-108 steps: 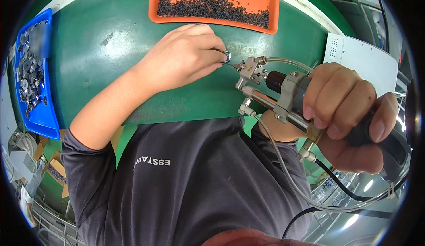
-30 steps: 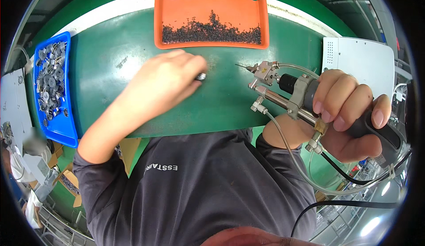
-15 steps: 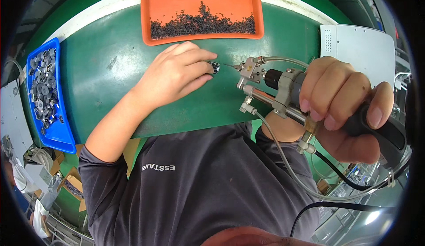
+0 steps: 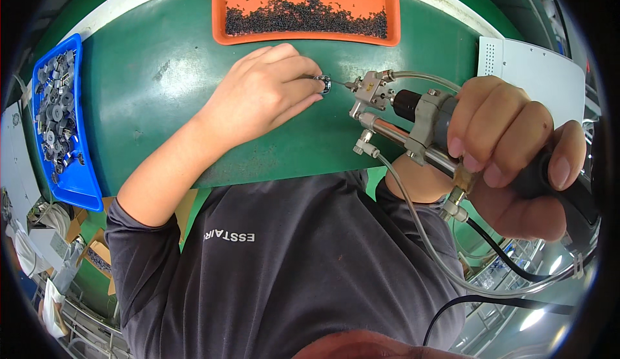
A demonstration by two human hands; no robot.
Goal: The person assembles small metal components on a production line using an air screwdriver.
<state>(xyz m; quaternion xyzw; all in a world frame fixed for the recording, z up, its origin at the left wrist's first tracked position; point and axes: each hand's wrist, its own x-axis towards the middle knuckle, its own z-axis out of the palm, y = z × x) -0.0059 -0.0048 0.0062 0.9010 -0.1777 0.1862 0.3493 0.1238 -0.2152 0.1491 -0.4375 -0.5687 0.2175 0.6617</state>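
My left hand (image 4: pixel 268 91) pinches a small dark part with a shiny rim (image 4: pixel 325 84) just above the green worktop. Its fingers cover most of the part. A pistol-grip tool (image 4: pixel 423 123) with a dark body, a metal head and attached tubes is gripped in my right hand (image 4: pixel 510 146). From the tool's head, a thin metal tip (image 4: pixel 341 83) points left and reaches the part's right side. Whether the tip touches or enters the part cannot be made out.
An orange tray (image 4: pixel 303 36) of small black pieces (image 4: pixel 303 18) lies at the far side of the green worktop (image 4: pixel 155 120). At the left is a blue tray (image 4: pixel 81 188) of round grey parts (image 4: pixel 58 110). A light grey metal box (image 4: pixel 536 74) stands far right. Hoses trail at lower right.
My left hand has shifted slightly right and up with the part. The gap between the part and the tool's tip has closed. The whole view has shifted a little.
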